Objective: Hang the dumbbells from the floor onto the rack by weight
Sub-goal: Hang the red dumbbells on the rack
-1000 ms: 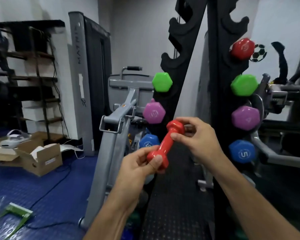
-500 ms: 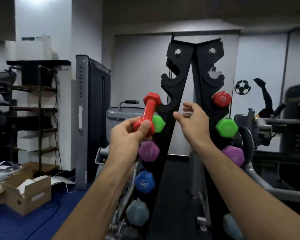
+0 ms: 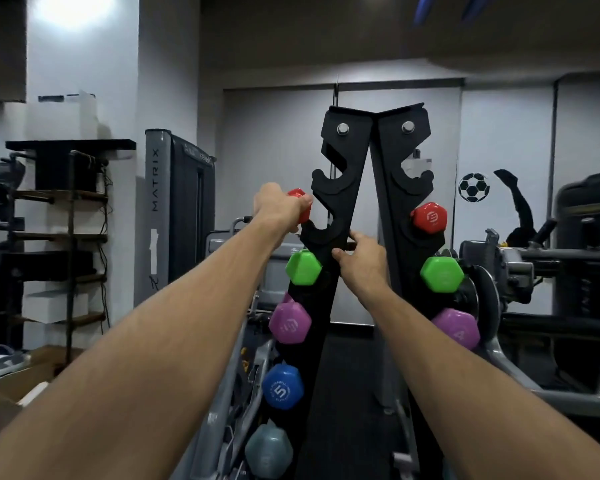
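Both my forearms reach forward and up toward the rack, a black A-frame of two notched uprights bolted together at the top.

Nearest, low on the left upright: a grey-blue dumbbell at the bottom, a blue dumbbell marked 5 above it, then a purple one, then a green one. Each sits in its own notch.

My right hand is on the left upright just beside the green head, thumb and fingers curled round the upright's edge, gripping it.

My left hand is higher and farther out, fingers wrapped round the red dumbbell. Only its red end shows past my knuckles; the handle is hidden in my fist. It is held just left of the empty cradle above the green one, close to the notch, not seated in it.

On the right upright: another red dumbbell marked 3 hangs at that same level, with green and purple heads below it. The two top notches on each side hold nothing.

Beyond: a grey Matrix machine to the left, dark shelving by the wall, a football sticker on the far wall.
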A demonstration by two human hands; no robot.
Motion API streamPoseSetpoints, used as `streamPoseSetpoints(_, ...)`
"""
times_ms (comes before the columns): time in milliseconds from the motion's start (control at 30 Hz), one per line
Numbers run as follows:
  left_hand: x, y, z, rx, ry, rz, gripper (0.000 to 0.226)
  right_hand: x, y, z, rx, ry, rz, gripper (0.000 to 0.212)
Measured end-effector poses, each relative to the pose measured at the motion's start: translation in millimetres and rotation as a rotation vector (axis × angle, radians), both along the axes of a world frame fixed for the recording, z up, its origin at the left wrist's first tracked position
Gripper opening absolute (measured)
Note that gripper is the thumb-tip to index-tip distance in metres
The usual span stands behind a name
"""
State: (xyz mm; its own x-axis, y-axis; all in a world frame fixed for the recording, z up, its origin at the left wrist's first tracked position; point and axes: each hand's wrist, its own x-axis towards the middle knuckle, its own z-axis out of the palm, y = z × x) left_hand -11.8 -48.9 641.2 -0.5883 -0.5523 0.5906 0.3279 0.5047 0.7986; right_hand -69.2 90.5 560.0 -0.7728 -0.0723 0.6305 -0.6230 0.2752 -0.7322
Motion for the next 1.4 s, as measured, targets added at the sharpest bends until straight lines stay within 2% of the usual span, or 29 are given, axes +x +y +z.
streamPoseSetpoints(233,-25.2,2.4,4.1,-0.199,-0.104,0.010,0.044,-11.9,-2.4,-2.3,0.012,0.027,-0.047,0.036)
streamPoseSetpoints(333,-31.0,6.2,7.2,-0.277,-0.161,-0.058,0.047,-14.0,-2.8,-2.6,0.023,0.039,-0.056,0.041)
streamPoseSetpoints(433,-28.3,5.6,7.5,-0.310,-0.199,-0.121,0.036,-16.3,-3.1,-4.7,0.018,0.038,-0.053,0.043)
streamPoseSetpoints(600,-22.1,4.5,1.2,-0.288,-0.164,-0.197,0.033,-14.2,-5.5,-7.6,-0.009,0.037,-0.034,0.041)
streamPoseSetpoints(700,-24.6,6.3,-6.6,-0.315,-0.132,-0.152,0.044,-11.7,-4.1,-8.5,-0.015,0.042,-0.021,0.037)
streamPoseSetpoints(833,-24.6,4.2,-10.2,-0.360,-0.132,-0.117,0.043,-10.6,-2.0,-8.8,-0.025,0.051,-0.001,0.036)
streamPoseSetpoints(1100,-28.5,6.1,-23.6,-0.258,-0.019,-0.144,0.046,-11.0,3.6,-12.3,-0.052,0.040,0.104,0.042)
streamPoseSetpoints(1233,-35.9,6.4,-19.5,-0.255,-0.047,-0.060,0.050,-9.7,5.8,-14.9,-0.018,0.073,0.071,0.037)
streamPoseSetpoints(1400,-35.4,-3.0,-10.8,-0.264,-0.088,-0.151,0.054,-13.2,5.8,-14.5,0.033,0.094,0.050,0.036)
